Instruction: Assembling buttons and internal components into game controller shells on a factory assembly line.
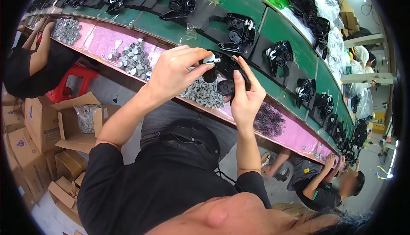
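Note:
My right hand [248, 96] grips a black game controller shell [225, 67] by its right side, thumb on the near face and fingers behind it. Between the thumb and forefinger of my left hand [176, 70] is a small light grey plastic piece [211, 59], set against the upper left corner of the shell. Whether the piece is seated in the shell or only touching it, I cannot tell. Just below the shell lies a heap of small grey plastic parts [200, 95]. Further right, small black parts [270, 121] are spread on the pink bench surface [294, 137].
Beyond the bench runs a green conveyor [273, 25] with several black controller shells [239, 32] in dark holders. Another grey heap [136, 60] lies to the left. Co-workers sit at both sides. Cardboard boxes [40, 124] and a red stool [74, 81] stand at left.

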The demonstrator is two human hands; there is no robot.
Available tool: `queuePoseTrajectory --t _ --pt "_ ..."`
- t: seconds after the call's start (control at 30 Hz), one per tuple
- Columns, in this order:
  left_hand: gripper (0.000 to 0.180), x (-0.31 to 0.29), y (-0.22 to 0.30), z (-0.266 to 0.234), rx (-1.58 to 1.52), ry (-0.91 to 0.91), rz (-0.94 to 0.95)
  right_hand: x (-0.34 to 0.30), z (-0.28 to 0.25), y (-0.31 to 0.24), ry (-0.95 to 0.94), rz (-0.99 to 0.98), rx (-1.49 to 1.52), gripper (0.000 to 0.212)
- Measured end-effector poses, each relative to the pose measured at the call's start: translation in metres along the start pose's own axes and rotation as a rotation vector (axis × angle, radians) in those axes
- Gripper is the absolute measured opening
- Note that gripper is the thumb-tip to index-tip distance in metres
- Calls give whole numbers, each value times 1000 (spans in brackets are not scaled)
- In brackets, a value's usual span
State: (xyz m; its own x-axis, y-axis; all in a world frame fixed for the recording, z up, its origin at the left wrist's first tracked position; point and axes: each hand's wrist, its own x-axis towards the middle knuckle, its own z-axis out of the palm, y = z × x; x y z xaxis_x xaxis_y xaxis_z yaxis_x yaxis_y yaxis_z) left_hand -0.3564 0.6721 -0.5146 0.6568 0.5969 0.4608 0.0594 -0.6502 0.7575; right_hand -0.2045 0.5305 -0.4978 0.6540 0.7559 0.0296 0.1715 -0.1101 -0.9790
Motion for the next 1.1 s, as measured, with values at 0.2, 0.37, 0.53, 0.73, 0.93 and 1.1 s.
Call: queuePoseTrajectory --t 0.2,0.37,0.53,0.73,0.93,1.1 --pt "26 -3 -2 2 95 -82 -12 -19 6 15 85 -123 -155 36" --pt "41 -6 10 -7 255 -48 29 -26 -3 7 31 109 111 33" --pt "42 2 -4 -20 -3 -334 121 -26 -13 6 -74 76 63 33" --pt "29 -13 -12 -19 3 -266 35 -25 -6 2 -88 324 100 30" --pt "16 -14 -17 -19 54 -333 120 -18 -8 16 -98 321 198 28" --pt "13 -16 -15 -20 157 -392 120 -16 -9 28 -132 425 270 30"
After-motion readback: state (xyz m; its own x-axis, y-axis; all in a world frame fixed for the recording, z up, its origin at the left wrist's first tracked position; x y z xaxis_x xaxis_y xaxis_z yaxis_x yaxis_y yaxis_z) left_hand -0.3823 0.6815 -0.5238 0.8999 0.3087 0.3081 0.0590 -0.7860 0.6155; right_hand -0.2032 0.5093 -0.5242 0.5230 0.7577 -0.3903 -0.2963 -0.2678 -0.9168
